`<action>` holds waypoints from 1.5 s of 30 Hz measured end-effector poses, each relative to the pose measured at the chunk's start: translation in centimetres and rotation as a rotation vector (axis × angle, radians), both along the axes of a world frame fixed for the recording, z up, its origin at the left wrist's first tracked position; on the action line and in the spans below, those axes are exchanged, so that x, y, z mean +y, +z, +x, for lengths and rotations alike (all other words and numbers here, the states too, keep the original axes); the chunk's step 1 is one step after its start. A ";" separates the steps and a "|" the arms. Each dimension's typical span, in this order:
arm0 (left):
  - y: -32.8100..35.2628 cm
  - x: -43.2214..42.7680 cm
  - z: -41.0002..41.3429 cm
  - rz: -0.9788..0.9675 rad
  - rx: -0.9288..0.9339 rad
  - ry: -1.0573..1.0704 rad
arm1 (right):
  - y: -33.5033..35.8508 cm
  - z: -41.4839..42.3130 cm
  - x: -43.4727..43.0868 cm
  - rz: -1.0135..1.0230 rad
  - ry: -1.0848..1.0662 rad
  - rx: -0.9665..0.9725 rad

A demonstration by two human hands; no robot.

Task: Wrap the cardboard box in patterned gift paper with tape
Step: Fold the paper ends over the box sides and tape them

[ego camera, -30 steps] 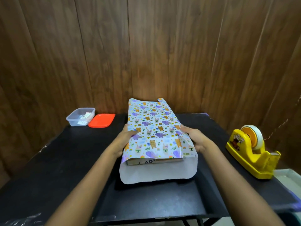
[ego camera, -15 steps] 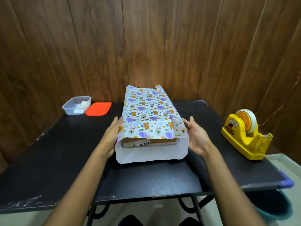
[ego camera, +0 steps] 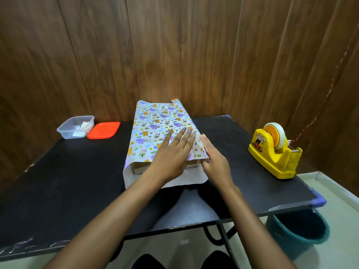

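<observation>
Left hand [ego camera: 171, 154] moved flat onto the gift paper [ego camera: 153, 129]; right hand [ego camera: 214, 164] closed in.

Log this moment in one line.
left hand: flat on gift paper | right hand: against paper's right side | cardboard box: near end uncovered

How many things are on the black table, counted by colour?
Yellow: 1, tape dispenser
Red: 1, lid
Clear: 1, tub
Patterned: 1, paper
Brown: 1, box
Total: 5

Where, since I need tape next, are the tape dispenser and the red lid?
tape dispenser [ego camera: 270, 159]: head view, on its yellow side.
red lid [ego camera: 104, 130]: head view, middle of its top.
</observation>
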State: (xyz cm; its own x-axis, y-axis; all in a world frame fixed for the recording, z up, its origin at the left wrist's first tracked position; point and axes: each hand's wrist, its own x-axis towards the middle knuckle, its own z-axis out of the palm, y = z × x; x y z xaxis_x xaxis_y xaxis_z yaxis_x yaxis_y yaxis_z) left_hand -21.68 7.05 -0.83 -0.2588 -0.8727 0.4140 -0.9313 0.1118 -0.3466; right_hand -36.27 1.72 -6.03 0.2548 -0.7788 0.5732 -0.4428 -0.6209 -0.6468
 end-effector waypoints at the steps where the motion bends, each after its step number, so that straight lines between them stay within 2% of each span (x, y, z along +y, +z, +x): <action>1: 0.3 -0.3 -0.4 0.002 0.024 -0.004 | 0.2 0.0 -0.3 -0.018 -0.024 0.020; 4: 0.5 -1.1 -1.1 0.039 0.129 0.004 | 0.4 -0.2 -1.3 -0.115 -0.057 0.020; 8: 0.1 -1.5 -1.2 0.099 0.162 -0.003 | -0.4 -0.6 -1.5 -0.262 -0.052 0.021; 12: -0.3 -1.6 -1.4 0.083 0.183 -0.023 | 0.4 -0.7 -0.7 -0.124 -0.008 0.010; 17: -0.3 -1.7 -1.5 0.091 0.160 -0.043 | 0.6 -0.8 -0.8 -0.090 0.009 0.014; 22: -0.2 -1.8 -1.3 -0.021 0.255 -0.144 | -0.7 -0.3 -0.2 0.188 -0.052 -0.304; 29: -0.7 -1.9 -1.1 -0.054 0.205 -0.141 | -1.0 1.5 1.4 0.145 -0.109 -0.452; 33: 0.0 -1.6 -1.5 -0.080 0.242 -0.143 | -0.2 1.1 0.2 0.012 -0.113 -0.283; 35: 0.5 -1.3 -1.9 -0.065 0.291 -0.126 | 0.1 1.2 -0.2 -0.137 -0.142 -0.190; 39: 0.8 -1.4 -2.7 -0.019 0.326 -0.004 | 0.6 1.3 -0.7 -0.335 -0.213 -0.082; 43: 0.5 -1.5 -2.9 -0.058 0.397 -0.059 | 0.7 1.7 -0.4 -0.044 -0.230 -0.010; 45: 0.4 -1.4 -2.7 -0.083 0.421 -0.082 | 0.7 2.0 -0.2 -0.087 -0.220 -0.061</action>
